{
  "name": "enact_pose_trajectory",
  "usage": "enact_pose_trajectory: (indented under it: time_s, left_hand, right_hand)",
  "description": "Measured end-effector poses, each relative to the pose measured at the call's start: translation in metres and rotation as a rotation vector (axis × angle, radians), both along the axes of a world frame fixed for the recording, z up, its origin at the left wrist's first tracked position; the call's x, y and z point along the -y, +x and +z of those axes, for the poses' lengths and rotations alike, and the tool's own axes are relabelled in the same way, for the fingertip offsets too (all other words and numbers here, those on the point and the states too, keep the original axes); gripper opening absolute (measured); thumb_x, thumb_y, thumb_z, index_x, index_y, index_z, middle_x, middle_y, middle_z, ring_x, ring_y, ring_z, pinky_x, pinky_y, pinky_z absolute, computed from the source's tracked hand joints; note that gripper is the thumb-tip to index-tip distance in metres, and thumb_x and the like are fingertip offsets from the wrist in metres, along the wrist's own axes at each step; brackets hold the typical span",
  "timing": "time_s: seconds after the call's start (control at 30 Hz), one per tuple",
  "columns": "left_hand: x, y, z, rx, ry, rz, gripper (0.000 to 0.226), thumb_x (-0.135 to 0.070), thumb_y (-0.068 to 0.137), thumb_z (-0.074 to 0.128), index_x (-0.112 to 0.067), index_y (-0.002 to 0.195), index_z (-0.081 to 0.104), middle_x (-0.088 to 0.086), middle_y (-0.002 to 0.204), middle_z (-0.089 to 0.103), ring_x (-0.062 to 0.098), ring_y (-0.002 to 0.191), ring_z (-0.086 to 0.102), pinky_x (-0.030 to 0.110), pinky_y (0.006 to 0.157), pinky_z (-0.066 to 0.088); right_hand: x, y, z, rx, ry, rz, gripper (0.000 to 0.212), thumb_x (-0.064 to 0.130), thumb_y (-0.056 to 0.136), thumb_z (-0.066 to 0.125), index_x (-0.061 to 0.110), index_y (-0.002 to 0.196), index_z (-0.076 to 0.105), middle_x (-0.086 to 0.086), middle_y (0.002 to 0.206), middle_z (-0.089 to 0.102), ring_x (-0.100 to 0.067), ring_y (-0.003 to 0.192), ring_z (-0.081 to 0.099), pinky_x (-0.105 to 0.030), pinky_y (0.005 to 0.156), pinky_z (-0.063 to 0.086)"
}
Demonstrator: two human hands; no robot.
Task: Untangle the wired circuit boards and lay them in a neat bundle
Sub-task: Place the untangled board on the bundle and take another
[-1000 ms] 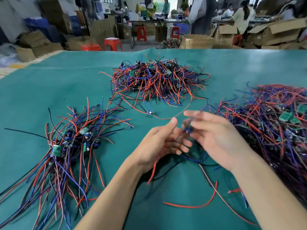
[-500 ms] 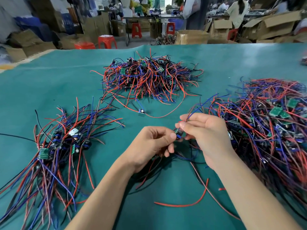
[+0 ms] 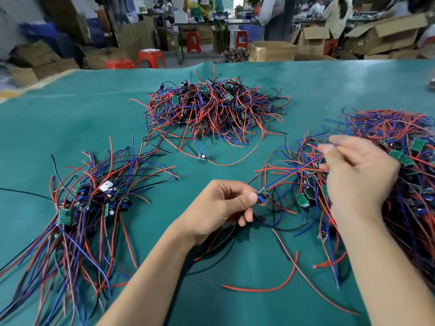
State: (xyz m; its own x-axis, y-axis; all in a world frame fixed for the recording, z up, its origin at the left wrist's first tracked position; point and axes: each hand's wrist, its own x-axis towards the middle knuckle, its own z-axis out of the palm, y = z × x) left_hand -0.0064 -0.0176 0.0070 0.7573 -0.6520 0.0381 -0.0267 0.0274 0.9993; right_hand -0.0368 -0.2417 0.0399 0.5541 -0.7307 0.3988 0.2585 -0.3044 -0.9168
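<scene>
Blue wire taut btwn L hand & R hand.

Bright even light, blurred right hand, warped edges.

Red stools and cardboard boxes beyond the green table.

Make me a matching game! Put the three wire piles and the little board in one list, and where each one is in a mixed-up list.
Things:
1. neat bundle
2. far pile
3. big tangle
4. small board

Places:
A. pinched in the left hand
B. under the right hand
C. left side of the table
D. middle, farthest away

Pairs: 1-C, 2-D, 3-B, 4-A
</scene>
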Motion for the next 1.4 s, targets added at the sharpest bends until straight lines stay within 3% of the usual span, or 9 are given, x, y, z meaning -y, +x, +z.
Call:
enact_pose_trajectory:
  time_s: [0.1,0.23,0.3,0.47,0.63,0.8,0.97,1.2,1.4]
  left_hand:
    - [-0.001,0.0,0.0,0.004,-0.01,0.012,0.016,-0.016,0.099,0.059,-0.005,0.089,0.066,0.002,0.065,0.063,0.014,0.056,0.052,0.025,0.057,0.038]
    - [-0.001,0.002,0.001,-0.097,-0.117,0.101,0.023,-0.009,0.101,0.052,0.013,0.1,0.058,0.002,0.069,0.064,0.012,0.058,0.054,0.019,0.056,0.042]
    - [0.001,0.001,0.002,-0.127,-0.146,0.115,0.025,-0.006,0.101,0.05,0.016,0.11,0.057,0.003,0.072,0.064,0.012,0.061,0.056,0.018,0.056,0.043]
    - [-0.001,0.0,0.005,-0.121,-0.182,0.105,0.016,-0.001,0.101,0.048,0.007,0.106,0.061,0.006,0.077,0.062,0.014,0.068,0.057,0.02,0.063,0.047]
    - [-0.002,-0.001,0.006,-0.074,-0.105,0.049,0.02,-0.008,0.101,0.052,-0.004,0.085,0.064,0.005,0.073,0.064,0.013,0.058,0.054,0.02,0.055,0.045]
    - [-0.005,0.0,0.008,-0.085,-0.072,0.007,0.023,-0.017,0.101,0.055,-0.011,0.085,0.071,0.002,0.06,0.062,0.009,0.042,0.05,0.018,0.042,0.039]
    - [-0.007,-0.001,0.012,-0.102,-0.057,-0.058,0.019,-0.011,0.101,0.053,-0.006,0.097,0.071,0.003,0.057,0.063,0.01,0.039,0.05,0.019,0.04,0.04]
    - [-0.006,-0.005,0.014,-0.082,0.01,-0.12,0.019,-0.012,0.101,0.054,-0.012,0.091,0.071,0.005,0.067,0.07,0.011,0.048,0.055,0.019,0.049,0.044]
    - [-0.005,-0.005,0.013,-0.086,0.008,-0.097,0.016,-0.006,0.102,0.05,-0.004,0.099,0.066,0.011,0.081,0.069,0.013,0.063,0.06,0.02,0.061,0.05]
  right_hand:
    - [0.009,-0.001,0.003,0.109,-0.014,-0.104,0.019,0.012,0.087,0.065,0.03,0.09,0.068,0.013,0.083,0.075,-0.007,0.076,0.075,-0.027,0.067,0.061]
    - [0.013,-0.007,0.006,0.108,-0.062,-0.27,0.013,0.02,0.086,0.059,0.03,0.091,0.067,0.007,0.081,0.073,-0.014,0.078,0.075,-0.054,0.077,0.06]
    - [-0.009,-0.008,0.004,-0.041,-0.157,-0.083,0.011,0.031,0.083,0.06,0.028,0.081,0.069,0.008,0.072,0.072,-0.016,0.072,0.073,-0.057,0.076,0.058]
    - [-0.068,-0.013,-0.006,-0.364,-0.495,0.519,0.028,0.048,0.084,0.065,0.023,0.075,0.072,0.015,0.066,0.072,-0.002,0.067,0.067,-0.026,0.072,0.052]
    - [-0.061,-0.013,-0.006,-0.299,-0.338,0.722,0.014,0.033,0.084,0.073,0.019,0.081,0.076,-0.002,0.068,0.073,-0.019,0.072,0.07,-0.041,0.081,0.055]
    - [-0.054,-0.011,-0.005,-0.227,-0.28,0.675,0.013,0.031,0.08,0.076,0.02,0.085,0.08,0.002,0.076,0.077,-0.013,0.071,0.071,-0.043,0.078,0.058]
    - [-0.047,-0.005,-0.006,-0.122,-0.071,0.551,0.009,0.019,0.082,0.083,0.026,0.079,0.078,0.009,0.07,0.072,-0.003,0.064,0.06,-0.028,0.065,0.052]
    - [-0.021,-0.006,0.007,0.022,0.168,0.286,0.015,0.008,0.092,0.073,0.019,0.082,0.071,0.014,0.064,0.067,-0.004,0.061,0.054,-0.016,0.059,0.046]
    - [0.012,-0.026,0.049,0.036,0.284,0.209,0.018,0.028,0.103,0.058,0.027,0.086,0.055,0.005,0.082,0.055,0.001,0.065,0.057,-0.021,0.069,0.047]
